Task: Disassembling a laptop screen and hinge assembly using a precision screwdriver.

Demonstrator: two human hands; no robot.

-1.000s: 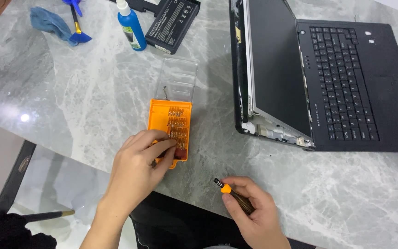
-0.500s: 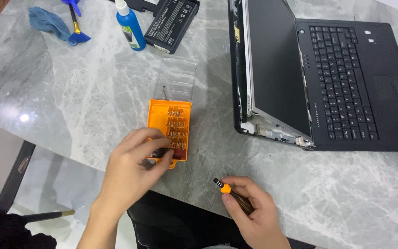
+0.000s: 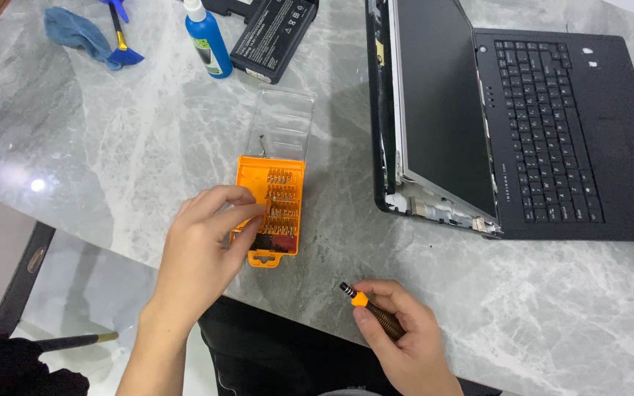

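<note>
Two hands are at work at the near edge of the grey marble table (image 3: pixel 111 169). Nearest, at about five o'clock, the right hand (image 3: pixel 405 341) is closed around a screwdriver handle (image 3: pixel 376 315), orange collar and dark tip poking out toward ten o'clock, and the tip socket looks empty from here. Just left of it, at around seven o'clock, the left hand (image 3: pixel 203 246) sits loosely curled, fingertips (image 3: pixel 254 213) resting on the left edge of the orange bit case (image 3: pixel 277 209); whether they have pinched a bit I cannot tell. That case lies open just past the table's near edge, rows of small bits showing, its clear lid (image 3: pixel 285 125) folded back flat toward twelve o'clock. Over at two o'clock lies an open black laptop (image 3: pixel 552 125), the screen bezel pulled away along its left and lower edges. Farther back, at twelve o'clock, a black battery pack (image 3: pixel 273 37) sits just beside a blue bottle (image 3: pixel 208 40). Out at ten o'clock, a blue cloth (image 3: pixel 75 33) and a blue brush (image 3: pixel 120 33) lie together.
</note>
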